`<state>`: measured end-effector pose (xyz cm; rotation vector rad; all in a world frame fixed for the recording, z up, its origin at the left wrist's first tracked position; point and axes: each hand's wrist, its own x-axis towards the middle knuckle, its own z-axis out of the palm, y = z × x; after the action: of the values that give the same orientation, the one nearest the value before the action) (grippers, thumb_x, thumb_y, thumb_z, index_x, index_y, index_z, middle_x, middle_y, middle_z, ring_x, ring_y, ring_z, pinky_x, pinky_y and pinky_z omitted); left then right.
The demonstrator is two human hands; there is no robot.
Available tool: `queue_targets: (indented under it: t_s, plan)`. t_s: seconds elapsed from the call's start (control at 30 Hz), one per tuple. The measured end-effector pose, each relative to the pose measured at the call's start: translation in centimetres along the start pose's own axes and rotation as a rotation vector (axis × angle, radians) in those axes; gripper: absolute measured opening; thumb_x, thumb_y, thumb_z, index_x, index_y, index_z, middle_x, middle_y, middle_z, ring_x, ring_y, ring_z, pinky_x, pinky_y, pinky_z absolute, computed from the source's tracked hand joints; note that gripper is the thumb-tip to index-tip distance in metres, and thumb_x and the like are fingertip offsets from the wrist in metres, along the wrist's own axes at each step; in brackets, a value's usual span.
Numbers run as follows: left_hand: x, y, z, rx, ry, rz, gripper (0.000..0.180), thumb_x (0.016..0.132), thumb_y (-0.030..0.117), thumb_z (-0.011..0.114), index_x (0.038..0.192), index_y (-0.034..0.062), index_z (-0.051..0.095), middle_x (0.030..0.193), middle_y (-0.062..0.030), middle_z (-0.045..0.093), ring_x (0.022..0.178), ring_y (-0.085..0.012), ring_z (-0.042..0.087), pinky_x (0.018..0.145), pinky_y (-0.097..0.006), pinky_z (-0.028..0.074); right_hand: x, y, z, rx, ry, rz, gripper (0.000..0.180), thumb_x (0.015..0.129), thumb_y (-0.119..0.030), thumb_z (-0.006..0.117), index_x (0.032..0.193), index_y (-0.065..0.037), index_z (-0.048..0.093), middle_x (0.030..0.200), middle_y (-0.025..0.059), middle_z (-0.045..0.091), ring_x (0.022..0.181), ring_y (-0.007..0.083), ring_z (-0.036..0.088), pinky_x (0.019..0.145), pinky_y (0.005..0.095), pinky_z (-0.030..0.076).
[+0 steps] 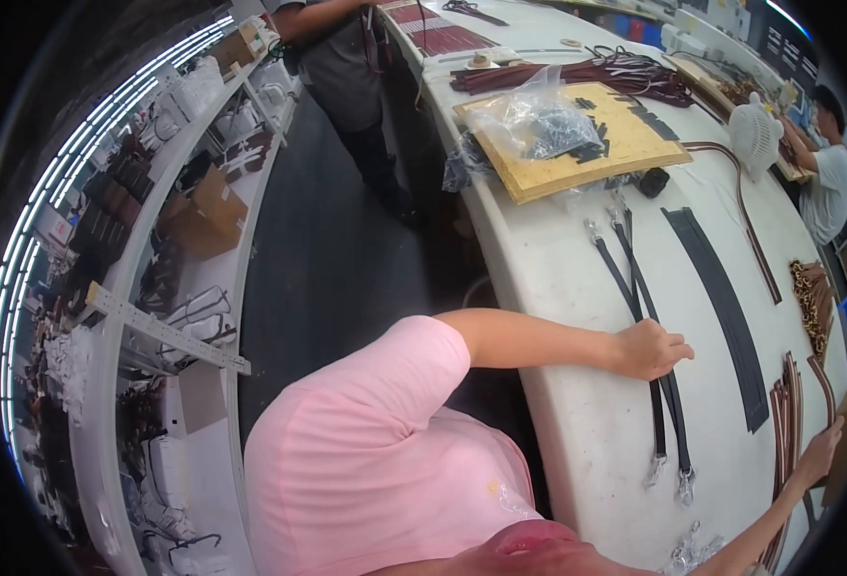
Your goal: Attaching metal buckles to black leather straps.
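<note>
My left hand (649, 350) is closed, fingers curled, over two black straps (671, 408) lying lengthwise on the white table (577, 422). Whether it grips a strap or something smaller inside the fingers is hidden. Both straps have clear-wrapped metal clasps (685, 487) at their ends and cross above the hand. At the right edge, my right hand (819, 453) is closed around the lower end of a brown strap (822, 384). Beside it lies a bundle of brown straps (786, 422). Between my hands is a row of flat black strips (721, 317).
A yellow board (529, 178) carries a plastic bag (538, 120) and small black pieces. Beyond it lie dark red straps (625, 75). A white fan (755, 134) stands farther right. Shelving (174, 336) lines the left. One person stands at the far end, another sits at right.
</note>
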<state>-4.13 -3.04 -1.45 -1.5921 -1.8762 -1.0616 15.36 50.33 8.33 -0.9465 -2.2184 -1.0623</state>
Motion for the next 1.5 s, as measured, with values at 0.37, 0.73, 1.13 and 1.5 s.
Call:
queue_targets:
  t_s: [0.37, 0.73, 1.13, 1.5]
  plan:
    - [-0.1, 0.8, 0.2, 0.013, -0.065, 0.022, 0.022, 0.082, 0.005, 0.066, 0.104, 0.0087, 0.066, 0.084, -0.0048, 0.063, 0.057, -0.0250, 0.060, 0.050, -0.035, 0.049, -11.7, -5.8, 5.9, 0.081, -0.143, -0.109, 0.059, 0.097, 0.002, 0.049, 0.153, -0.012, 0.036, 0.139, 0.0169, 0.051, 0.110, 0.0324, 0.066, 0.078, 0.0393, 0.062]
    - [9.4, 17.5, -11.8, -1.856, 0.090, -0.115, 0.021, 0.097, 0.019, 0.064, 0.078, 0.0090, 0.063, 0.080, -0.0066, 0.069, 0.064, -0.0166, 0.061, 0.059, -0.025, 0.044, -12.6, -6.7, 4.6, 0.312, -0.325, 0.430, 0.043, 0.097, -0.018, 0.050, 0.139, -0.010, 0.049, 0.134, 0.0206, 0.058, 0.121, 0.0395, 0.059, 0.098, 0.0496, 0.053]
    - [10.0, 15.0, -9.0, -2.110, -0.287, -0.198, 0.016, 0.093, 0.018, 0.065, 0.081, 0.0070, 0.064, 0.079, -0.0067, 0.068, 0.063, -0.0170, 0.059, 0.061, -0.026, 0.044, -14.2, -1.8, 7.4, 0.218, -0.346, 0.432, 0.040, 0.100, -0.016, 0.046, 0.139, -0.012, 0.051, 0.136, 0.0206, 0.056, 0.118, 0.0390, 0.061, 0.097, 0.0492, 0.054]
    - [8.7, 15.3, -9.0, -2.118, -0.405, -0.222, 0.013, 0.089, 0.017, 0.067, 0.084, 0.0050, 0.064, 0.078, -0.0068, 0.067, 0.061, -0.0174, 0.057, 0.063, -0.028, 0.044, -14.2, -2.3, 9.2, 0.192, -0.246, 0.282, 0.045, 0.101, -0.022, 0.044, 0.146, -0.014, 0.049, 0.131, 0.0197, 0.061, 0.115, 0.0396, 0.064, 0.098, 0.0488, 0.053]
